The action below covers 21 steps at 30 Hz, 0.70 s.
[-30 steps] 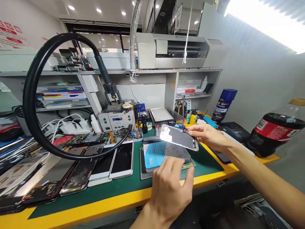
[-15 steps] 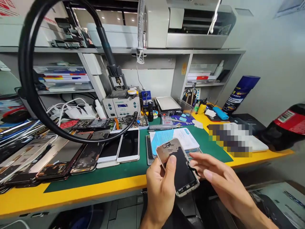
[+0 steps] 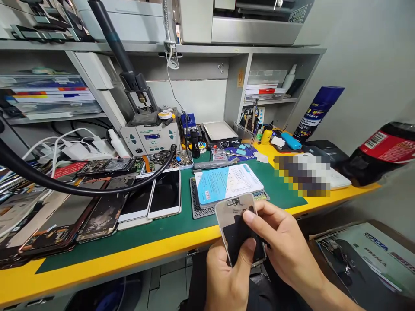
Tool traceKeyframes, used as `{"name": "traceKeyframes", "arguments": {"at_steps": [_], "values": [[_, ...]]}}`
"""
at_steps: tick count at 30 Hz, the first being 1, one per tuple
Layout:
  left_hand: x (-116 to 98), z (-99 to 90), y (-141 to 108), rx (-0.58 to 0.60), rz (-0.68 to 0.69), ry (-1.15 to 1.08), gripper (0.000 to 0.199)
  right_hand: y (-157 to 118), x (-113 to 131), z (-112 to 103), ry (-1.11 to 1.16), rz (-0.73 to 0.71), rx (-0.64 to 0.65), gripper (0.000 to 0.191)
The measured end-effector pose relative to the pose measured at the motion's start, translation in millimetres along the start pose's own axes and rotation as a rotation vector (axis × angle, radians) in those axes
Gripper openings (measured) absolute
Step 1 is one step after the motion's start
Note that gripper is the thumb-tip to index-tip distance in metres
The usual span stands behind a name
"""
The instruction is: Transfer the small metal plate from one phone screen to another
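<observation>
Just beyond the bench's front edge, both hands hold a phone screen point(image 3: 232, 231) with its inner side up, a pale metal plate above and a black area below. My left hand point(image 3: 228, 276) grips its lower left part, the thumb lying across the black area. From the right, my right hand point(image 3: 285, 246) clasps the opposite edge, with its thumb pressed on the face and fingers curled behind. The thumbs and fingers hide part of the lower right side. Behind the screen, a blue and white booklet-like stack point(image 3: 227, 183) lies on a perforated grey tray point(image 3: 196, 203).
Several phones and screens point(image 3: 165, 192) line the left of the green mat point(image 3: 136, 242). A black hose point(image 3: 97, 190) arches over them from a hot air station point(image 3: 152, 138). To the right stand a spray can point(image 3: 316, 114) and a dark bottle with a red label point(image 3: 385, 147).
My right hand has moved in from beside the screen and closed on its right edge. The screen now stands more upright, and the whole view has shifted.
</observation>
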<state>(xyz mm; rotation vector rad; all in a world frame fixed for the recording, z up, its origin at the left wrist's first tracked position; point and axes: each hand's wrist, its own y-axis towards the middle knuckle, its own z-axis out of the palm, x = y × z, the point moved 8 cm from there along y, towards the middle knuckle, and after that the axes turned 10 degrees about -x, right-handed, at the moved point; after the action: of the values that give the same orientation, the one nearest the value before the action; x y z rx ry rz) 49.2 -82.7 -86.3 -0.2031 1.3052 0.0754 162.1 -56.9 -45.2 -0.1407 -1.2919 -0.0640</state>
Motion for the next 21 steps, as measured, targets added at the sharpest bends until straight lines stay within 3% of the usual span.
{"name": "traceKeyframes", "arguments": {"at_steps": [4, 13, 21], "values": [[6.2, -1.1, -0.9, -0.009, -0.039, 0.058, 0.049, -2.7, -4.7, 7.0, 0.031, 0.097, 0.067, 0.023], [8.0, -10.0, -2.3, -0.11, 0.002, 0.121, 0.046, -4.9, 3.8, -1.9, -0.104, -0.085, -0.06, 0.015], [14.6, -16.6, -6.0, -0.201, 0.011, 0.174, 0.048, -4.4, 3.4, -1.4, -0.115, -0.128, -0.025, 0.019]]}}
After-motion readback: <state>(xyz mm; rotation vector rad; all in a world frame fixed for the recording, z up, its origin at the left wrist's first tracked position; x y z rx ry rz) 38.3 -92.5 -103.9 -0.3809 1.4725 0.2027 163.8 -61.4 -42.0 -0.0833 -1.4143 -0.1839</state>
